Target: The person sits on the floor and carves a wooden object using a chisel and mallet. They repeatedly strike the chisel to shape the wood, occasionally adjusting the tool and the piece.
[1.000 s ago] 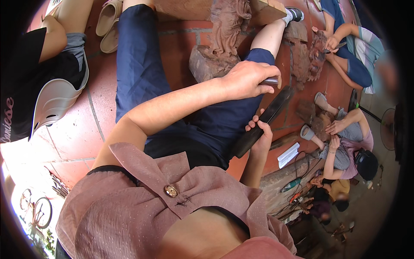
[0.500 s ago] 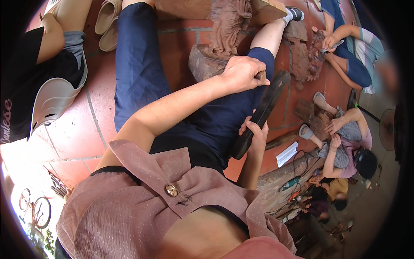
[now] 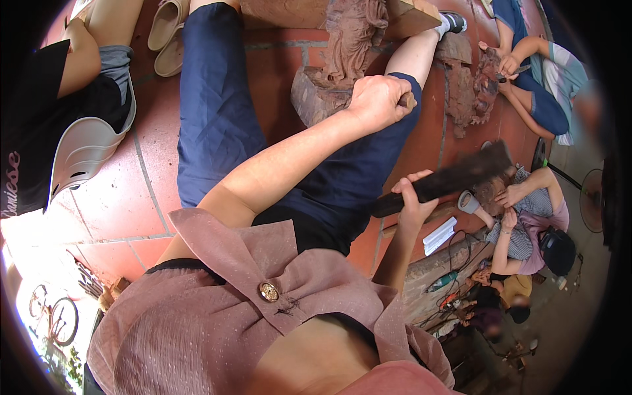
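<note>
Over my right thigh, my left hand (image 3: 378,104) is closed round a chisel; only the butt of its wooden handle (image 3: 409,101) shows, and the blade is hidden. My right hand (image 3: 415,199) grips a long dark wooden mallet (image 3: 461,172), which points away to the right, apart from the chisel. Just beyond my left hand stands a carved reddish-brown wooden figure (image 3: 352,43) with draped folds. Its rough block-like base (image 3: 316,95) lies between my legs, partly covered by my left hand and forearm.
A squared timber (image 3: 289,14) lies across the far side. To the left sit a person with a pale cap (image 3: 89,151) and beige clogs (image 3: 164,26). On the right, co-workers handle other carvings (image 3: 487,82). A green power tool (image 3: 442,281) with cables lies near a log (image 3: 421,280).
The mallet has swung right and outward, away from my left hand, and now lies more level. My right hand has risen and moved right. My left hand has shifted slightly and still holds the chisel.
</note>
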`<state>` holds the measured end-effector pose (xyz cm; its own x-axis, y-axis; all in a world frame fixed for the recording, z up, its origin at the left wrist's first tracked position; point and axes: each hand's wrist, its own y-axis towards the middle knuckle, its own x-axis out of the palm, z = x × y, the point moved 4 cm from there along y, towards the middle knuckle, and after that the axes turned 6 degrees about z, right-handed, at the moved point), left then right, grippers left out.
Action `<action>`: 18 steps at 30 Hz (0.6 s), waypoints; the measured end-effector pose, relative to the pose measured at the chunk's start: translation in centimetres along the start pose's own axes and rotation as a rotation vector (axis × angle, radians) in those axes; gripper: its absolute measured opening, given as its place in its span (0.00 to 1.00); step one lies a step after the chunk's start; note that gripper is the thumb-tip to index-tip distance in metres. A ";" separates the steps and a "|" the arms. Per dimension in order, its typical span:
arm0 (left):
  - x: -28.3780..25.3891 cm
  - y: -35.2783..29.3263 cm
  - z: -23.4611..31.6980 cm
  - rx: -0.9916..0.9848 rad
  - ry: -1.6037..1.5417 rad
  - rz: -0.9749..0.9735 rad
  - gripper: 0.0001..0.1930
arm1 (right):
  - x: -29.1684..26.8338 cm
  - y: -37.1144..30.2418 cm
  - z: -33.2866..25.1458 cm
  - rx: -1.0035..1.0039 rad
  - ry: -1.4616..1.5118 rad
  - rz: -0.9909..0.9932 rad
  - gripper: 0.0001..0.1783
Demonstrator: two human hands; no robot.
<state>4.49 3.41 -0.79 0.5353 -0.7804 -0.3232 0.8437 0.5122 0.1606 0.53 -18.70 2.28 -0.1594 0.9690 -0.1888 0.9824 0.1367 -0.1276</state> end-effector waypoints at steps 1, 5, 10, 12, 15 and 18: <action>0.1 0.0 0.0 -0.003 0.015 -0.015 0.04 | -0.6 0.1 1.1 0.037 -0.070 0.020 0.16; 0.0 -0.7 0.0 0.101 0.056 -0.016 0.10 | 0.4 0.5 0.6 -0.024 -0.714 -0.092 0.17; 0.3 -0.9 0.2 0.088 0.042 -0.013 0.08 | 0.0 0.1 3.4 0.025 -0.306 0.062 0.16; 0.0 -0.7 -0.1 0.091 0.063 -0.006 0.09 | 0.8 0.6 1.6 0.106 -0.548 -0.019 0.16; -0.1 -0.5 -0.6 0.107 0.087 0.005 0.11 | 0.0 0.8 1.8 -0.011 -0.689 -0.027 0.16; -0.3 -0.5 -0.3 0.093 0.025 0.022 0.13 | -0.8 0.3 4.0 -0.012 -0.359 0.020 0.18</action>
<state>3.93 3.47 -1.05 0.5539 -0.7595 -0.3412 0.8322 0.4929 0.2539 0.52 -20.22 -1.55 -0.1626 0.8376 -0.5216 0.9863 0.1231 -0.1098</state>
